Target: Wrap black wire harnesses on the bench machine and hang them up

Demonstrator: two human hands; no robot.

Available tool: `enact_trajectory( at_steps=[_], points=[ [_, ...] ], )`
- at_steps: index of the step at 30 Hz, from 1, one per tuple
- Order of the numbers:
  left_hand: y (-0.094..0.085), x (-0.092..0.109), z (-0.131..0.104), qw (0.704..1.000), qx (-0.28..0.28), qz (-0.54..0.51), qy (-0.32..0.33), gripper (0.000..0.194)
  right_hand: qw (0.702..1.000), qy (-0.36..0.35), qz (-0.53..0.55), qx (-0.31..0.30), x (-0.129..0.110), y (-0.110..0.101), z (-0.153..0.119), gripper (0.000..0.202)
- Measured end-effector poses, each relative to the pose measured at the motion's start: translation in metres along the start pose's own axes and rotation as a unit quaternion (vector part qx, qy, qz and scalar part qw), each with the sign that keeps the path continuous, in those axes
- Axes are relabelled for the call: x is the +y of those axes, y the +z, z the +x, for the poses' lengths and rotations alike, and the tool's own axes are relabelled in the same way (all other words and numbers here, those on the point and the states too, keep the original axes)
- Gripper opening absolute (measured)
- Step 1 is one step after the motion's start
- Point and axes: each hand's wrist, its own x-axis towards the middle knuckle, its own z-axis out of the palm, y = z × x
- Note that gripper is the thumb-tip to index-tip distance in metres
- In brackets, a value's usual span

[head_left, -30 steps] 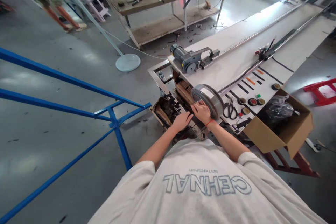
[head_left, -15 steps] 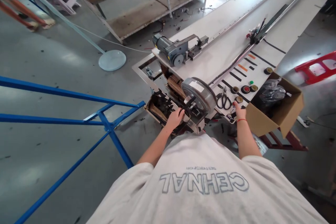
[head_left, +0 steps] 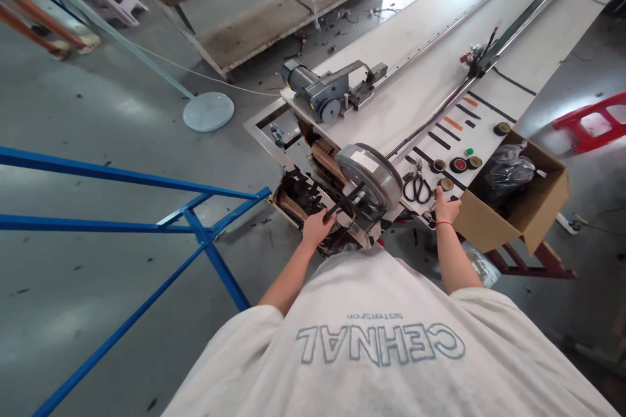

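Clearly, our left hand (head_left: 315, 232) pinches a flat black strip (head_left: 343, 202) before a thick grey wheel (head_left: 375, 173).
That wheel and one pair of black scissors (head_left: 417, 180) come between it and our right hand (head_left: 447, 210), whose fingers curl, on what we cannot tell; an open brown cardboard box (head_left: 489, 221) sits beside that hand. Our long white worktable (head_left: 425, 85) crosses a grey floor (head_left: 127, 156), a blue metal frame (head_left: 222, 267) at left; on the table we count two orange strips (head_left: 454, 123), one green button (head_left: 470, 151).

Head-worn camera, facing forward and down, close above the shirt (head_left: 379, 378)
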Motion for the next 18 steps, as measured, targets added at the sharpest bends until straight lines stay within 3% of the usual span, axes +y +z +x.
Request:
enact_trajectory(
  at_steps=[3, 5, 8, 12, 18],
  points=[
    [0.015, -0.036, -0.016, 0.998, -0.013, 0.015, -0.057, 0.029, 0.998, 0.054, 0.037, 0.015, 0.0, 0.001, 0.003, 0.083],
    [0.02, -0.056, -0.029, 0.996, -0.024, 0.004, -0.089, 0.027, 0.997, 0.051, 0.048, 0.017, 0.001, 0.003, 0.005, 0.083],
    [0.02, -0.067, -0.045, 0.996, -0.009, -0.044, -0.081, 0.03, 0.997, 0.045, 0.054, 0.02, 0.002, 0.004, 0.006, 0.082],
    [0.01, -0.049, -0.052, 0.993, 0.025, -0.097, -0.059, 0.039, 0.997, 0.039, 0.06, 0.028, 0.002, 0.004, 0.005, 0.08],
    [-0.002, -0.012, -0.035, 0.989, 0.061, -0.13, -0.034, 0.04, 0.995, 0.037, 0.088, 0.028, 0.0, 0.003, 0.002, 0.082]
  ],
)
